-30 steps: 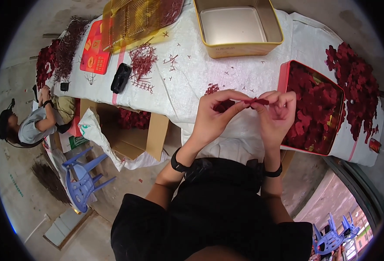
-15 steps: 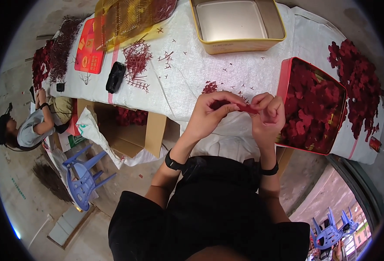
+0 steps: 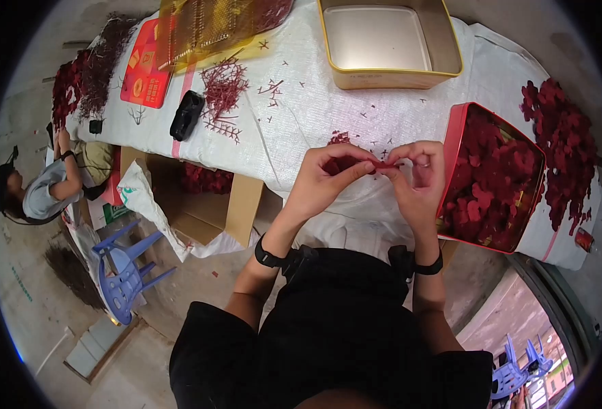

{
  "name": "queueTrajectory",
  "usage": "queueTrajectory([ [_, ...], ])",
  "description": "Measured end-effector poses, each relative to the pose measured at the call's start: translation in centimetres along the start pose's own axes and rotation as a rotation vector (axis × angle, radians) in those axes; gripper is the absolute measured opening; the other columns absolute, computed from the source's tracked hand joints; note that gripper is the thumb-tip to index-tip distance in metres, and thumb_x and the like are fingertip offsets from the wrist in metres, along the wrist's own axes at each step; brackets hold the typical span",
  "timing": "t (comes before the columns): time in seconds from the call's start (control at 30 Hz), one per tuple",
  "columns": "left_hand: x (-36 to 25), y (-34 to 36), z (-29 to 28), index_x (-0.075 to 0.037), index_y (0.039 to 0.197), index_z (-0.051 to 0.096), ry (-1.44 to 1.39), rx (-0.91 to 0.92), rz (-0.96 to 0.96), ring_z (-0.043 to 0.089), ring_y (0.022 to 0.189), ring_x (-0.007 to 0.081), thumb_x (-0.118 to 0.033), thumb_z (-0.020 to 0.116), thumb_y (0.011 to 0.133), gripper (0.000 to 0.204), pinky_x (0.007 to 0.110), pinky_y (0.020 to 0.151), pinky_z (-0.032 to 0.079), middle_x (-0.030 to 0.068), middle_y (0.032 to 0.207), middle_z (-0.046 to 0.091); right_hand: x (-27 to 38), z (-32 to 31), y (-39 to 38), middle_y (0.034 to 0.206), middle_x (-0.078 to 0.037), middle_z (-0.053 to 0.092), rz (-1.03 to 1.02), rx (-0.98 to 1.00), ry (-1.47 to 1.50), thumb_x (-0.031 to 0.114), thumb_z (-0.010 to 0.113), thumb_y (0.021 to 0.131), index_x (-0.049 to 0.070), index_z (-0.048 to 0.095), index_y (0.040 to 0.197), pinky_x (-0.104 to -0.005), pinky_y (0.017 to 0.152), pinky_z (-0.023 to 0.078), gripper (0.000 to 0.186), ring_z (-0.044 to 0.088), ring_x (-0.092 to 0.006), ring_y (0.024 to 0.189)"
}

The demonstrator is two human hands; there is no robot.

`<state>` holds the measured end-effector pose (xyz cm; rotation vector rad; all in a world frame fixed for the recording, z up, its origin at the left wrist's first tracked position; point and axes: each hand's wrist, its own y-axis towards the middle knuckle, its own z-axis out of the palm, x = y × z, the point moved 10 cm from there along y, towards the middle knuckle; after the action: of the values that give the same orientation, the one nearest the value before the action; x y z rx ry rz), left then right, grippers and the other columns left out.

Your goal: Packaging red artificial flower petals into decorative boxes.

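My left hand [image 3: 321, 178] and my right hand [image 3: 418, 178] meet over the front edge of the white-covered table [image 3: 267, 136], their fingertips pinched on a small dark red piece [image 3: 381, 165]. More dark red material shows inside the curl of my left fingers, partly hidden. Just right of my right hand lies a red-rimmed tin [image 3: 492, 177] full of red petal-like pieces. Small red bits [image 3: 340, 136] and twig-like scraps [image 3: 274, 88] lie beyond my hands.
An open metal tin [image 3: 379, 41], yellow plastic trays [image 3: 205, 27], red box [image 3: 144, 65], black object [image 3: 187, 116] and red piles [image 3: 567, 143] occupy the table. A cardboard box [image 3: 243, 208] is below; a blue chair [image 3: 120, 269] and another person [image 3: 28, 187] are left.
My hands still grip the red piece together. Their fingers have shifted on it, with my right thumb moving a little. The view has shifted slightly.
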<state>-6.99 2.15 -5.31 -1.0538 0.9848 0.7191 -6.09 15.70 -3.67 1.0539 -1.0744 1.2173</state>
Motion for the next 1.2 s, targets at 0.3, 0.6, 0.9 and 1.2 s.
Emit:
queueTrajectory([
  [0.3,0.2,-0.4,-0.9,0.003,0.094,0.066,0.007,0.011,0.081,0.061,0.081,0.0108,0.001,0.062,0.083,0.012,0.022,0.074,0.047,0.0071,0.087,0.067,-0.4,0.5,-1.1,0.084,-0.011,0.055,-0.111,-0.018,0.008,-0.012,0.062,0.077,0.005,0.035,0.09,-0.0259,0.079,0.043,0.035,0.052,-0.0142,0.079],
  [0.6,0.8,1.7,-7.6,-0.001,0.094,0.068,0.63,-0.326,0.086,0.059,0.068,0.0075,-0.003,0.068,0.079,0.016,0.021,0.061,0.046,0.0038,0.084,0.067,-3.2,-3.1,1.2,0.093,-0.003,0.048,0.017,-0.159,0.047,-0.012,0.055,0.078,0.003,0.044,0.104,-0.0218,0.079,0.041,0.032,0.049,-0.0096,0.081],
  [0.9,-0.8,2.3,-5.5,-0.006,0.092,0.069,0.999,-0.361,0.251,0.059,0.062,0.0126,-0.005,0.069,0.077,0.015,0.022,0.057,0.045,0.0058,0.074,0.062,-4.1,-0.3,0.7,0.076,-0.001,0.048,0.102,0.033,-0.253,-0.006,0.056,0.078,0.003,0.053,0.091,-0.0201,0.064,0.039,0.016,0.047,-0.0069,0.07],
  [1.2,0.8,2.2,-4.8,-0.002,0.094,0.067,0.21,-0.16,0.088,0.06,0.07,0.0086,-0.002,0.065,0.081,0.013,0.021,0.062,0.047,0.0031,0.085,0.065,-1.0,1.7,1.0,0.076,0.0,0.056,0.056,0.064,-0.387,0.001,0.067,0.077,0.005,0.064,0.096,-0.0185,0.055,0.035,0.019,0.043,-0.0067,0.059],
])
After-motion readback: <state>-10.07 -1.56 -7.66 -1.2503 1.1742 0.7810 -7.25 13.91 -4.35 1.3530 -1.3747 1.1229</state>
